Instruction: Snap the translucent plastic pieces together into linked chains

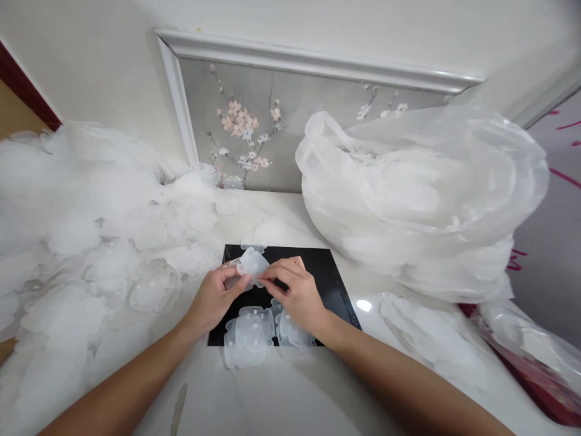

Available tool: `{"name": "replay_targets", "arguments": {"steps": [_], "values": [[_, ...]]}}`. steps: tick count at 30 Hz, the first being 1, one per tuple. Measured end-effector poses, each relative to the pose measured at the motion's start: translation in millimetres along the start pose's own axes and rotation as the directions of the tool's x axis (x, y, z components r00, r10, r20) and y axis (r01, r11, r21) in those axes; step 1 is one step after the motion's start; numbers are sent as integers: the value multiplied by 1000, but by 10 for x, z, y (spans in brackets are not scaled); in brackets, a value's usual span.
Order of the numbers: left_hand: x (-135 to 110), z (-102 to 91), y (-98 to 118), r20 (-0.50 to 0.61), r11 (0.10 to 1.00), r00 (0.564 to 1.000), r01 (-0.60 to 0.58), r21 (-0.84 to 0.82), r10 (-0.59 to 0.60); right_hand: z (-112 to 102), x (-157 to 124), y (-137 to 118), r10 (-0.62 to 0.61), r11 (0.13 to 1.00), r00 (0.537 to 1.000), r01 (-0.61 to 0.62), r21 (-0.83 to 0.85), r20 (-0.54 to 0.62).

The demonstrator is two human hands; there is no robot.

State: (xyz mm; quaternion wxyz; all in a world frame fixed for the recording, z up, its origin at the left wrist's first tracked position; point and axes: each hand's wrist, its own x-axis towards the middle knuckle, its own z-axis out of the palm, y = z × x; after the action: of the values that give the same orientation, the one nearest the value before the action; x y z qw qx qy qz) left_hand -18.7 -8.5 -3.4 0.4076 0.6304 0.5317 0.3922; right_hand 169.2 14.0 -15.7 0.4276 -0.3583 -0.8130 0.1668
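My left hand (220,297) pinches a thin translucent plastic piece (253,263) with a wavy outline, held above a black panel (320,275). My right hand (295,287) has its thumb and fingertips closed on the right edge of the same piece. Below the hands, overlapping plastic pieces (252,333) of the same kind lie across the panel's near edge. A second cluster of pieces (290,332) sits just right of them, partly covered by my right hand and wrist.
A large heap of similar pieces (113,194) spreads over the left of the white tabletop (254,399). At the back right stands a bulging clear plastic bag (422,200) of white pieces. A framed floral panel (281,133) is behind. Plastic wrapping (431,333) lies at the right.
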Motion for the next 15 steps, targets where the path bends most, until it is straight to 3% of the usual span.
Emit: {"name": "replay_targets", "arguments": {"steps": [5,11,15], "values": [[-15,26,19,-11,1000,1000,-17,-4,17,19,7,-36,-14,1000,1000,15,-27,17],[-8,-6,51,-16,995,996,-92,-29,92,9,56,-51,155,962,987,-163,219,52],[5,-37,32,-3,993,998,-68,-94,68,-127,138,-18,320,881,945,-322,347,66]]}}
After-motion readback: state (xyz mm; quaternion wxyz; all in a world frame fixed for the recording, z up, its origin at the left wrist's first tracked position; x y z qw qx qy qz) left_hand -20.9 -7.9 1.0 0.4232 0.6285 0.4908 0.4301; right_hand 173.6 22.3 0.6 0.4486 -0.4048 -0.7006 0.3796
